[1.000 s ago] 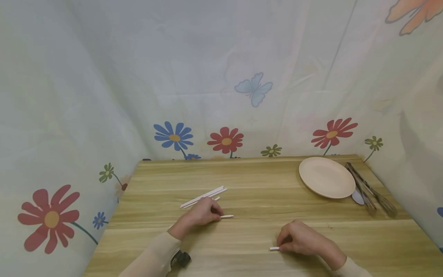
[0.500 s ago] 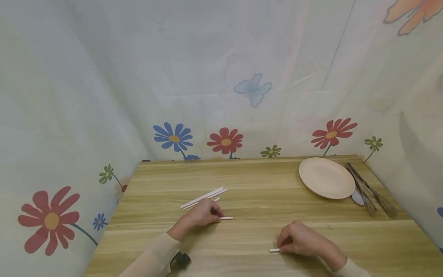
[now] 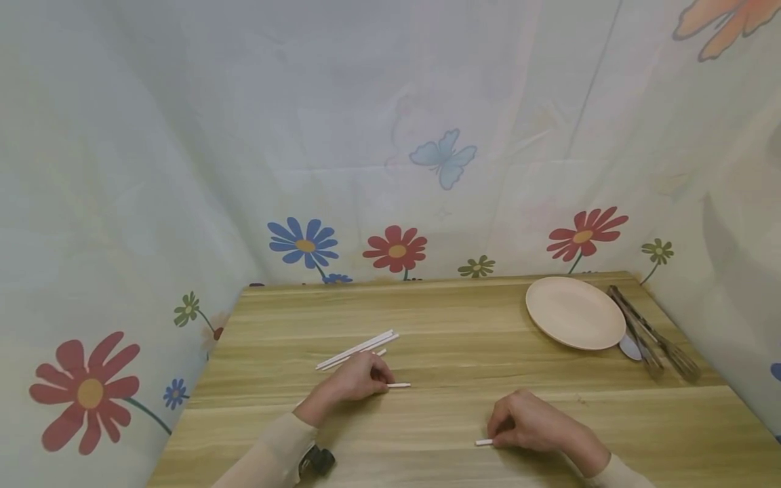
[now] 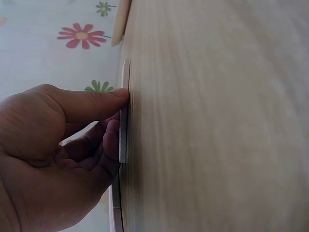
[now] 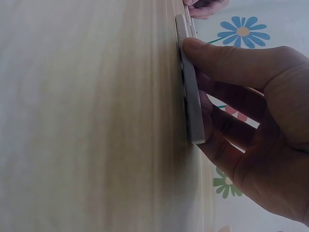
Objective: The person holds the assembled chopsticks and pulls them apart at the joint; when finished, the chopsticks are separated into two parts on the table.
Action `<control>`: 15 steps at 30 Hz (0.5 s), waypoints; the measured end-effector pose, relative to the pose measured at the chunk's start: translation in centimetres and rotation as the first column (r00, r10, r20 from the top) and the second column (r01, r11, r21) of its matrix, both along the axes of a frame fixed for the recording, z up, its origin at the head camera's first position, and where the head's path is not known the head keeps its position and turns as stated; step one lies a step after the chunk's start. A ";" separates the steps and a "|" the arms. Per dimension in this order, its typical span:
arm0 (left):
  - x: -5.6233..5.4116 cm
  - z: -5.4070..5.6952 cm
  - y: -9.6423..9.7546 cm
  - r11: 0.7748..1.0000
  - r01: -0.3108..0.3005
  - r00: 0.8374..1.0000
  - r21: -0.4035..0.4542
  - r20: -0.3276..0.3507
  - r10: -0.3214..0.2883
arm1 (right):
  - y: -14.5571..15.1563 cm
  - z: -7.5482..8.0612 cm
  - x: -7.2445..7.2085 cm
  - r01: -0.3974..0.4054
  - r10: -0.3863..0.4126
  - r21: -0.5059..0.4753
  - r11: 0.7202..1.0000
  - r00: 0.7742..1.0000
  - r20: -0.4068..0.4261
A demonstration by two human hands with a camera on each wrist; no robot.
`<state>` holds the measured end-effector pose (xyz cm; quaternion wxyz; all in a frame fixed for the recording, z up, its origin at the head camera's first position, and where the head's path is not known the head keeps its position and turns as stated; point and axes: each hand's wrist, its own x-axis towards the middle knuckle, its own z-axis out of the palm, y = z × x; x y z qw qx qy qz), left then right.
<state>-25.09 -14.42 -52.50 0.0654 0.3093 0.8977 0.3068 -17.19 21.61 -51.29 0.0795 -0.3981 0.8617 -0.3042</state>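
Observation:
My left hand (image 3: 356,376) pinches a short white stick (image 3: 399,385) between thumb and fingers, low over the wooden table. In the left wrist view that stick (image 4: 123,111) lies along the tabletop, with a narrower stub at its far end. My right hand (image 3: 537,421) pinches another short white stick (image 3: 484,442), lower and farther right. The right wrist view shows this stick (image 5: 194,101) as square-edged, with the thumb on one side and fingers on the other. Most of each stick is covered by the hand in the head view. A gap separates the two hands.
Behind my left hand lie several longer thin white sticks (image 3: 356,349), partly covered by it. At the back right stand a beige plate (image 3: 575,314), a spoon (image 3: 630,348) and dark-handled utensils (image 3: 655,332) on the table (image 3: 451,325). A flowered curtain (image 3: 342,169) surrounds the table.
Both hands stay almost in place. The short sticks appear slightly lower in the head view, and the left one has become more level. The head view has shifted a little.

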 end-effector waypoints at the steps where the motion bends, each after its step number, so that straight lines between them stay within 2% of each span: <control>1: 0.0 0.0 0.0 1.000 0.000 1.000 0.001 0.003 0.000 | 0.0 0.0 0.0 -0.001 0.001 0.001 1.000 1.000 -0.003; 9: 0.3 0.4 -0.2 0.999 0.012 1.000 0.035 0.025 -0.013 | -0.1 -0.1 -0.2 -0.003 0.003 0.012 1.000 1.000 0.013; 15: 0.6 0.4 -0.6 0.997 -0.006 0.998 0.073 0.064 0.001 | -0.1 0.0 -0.2 -0.007 0.007 0.008 1.000 1.000 0.024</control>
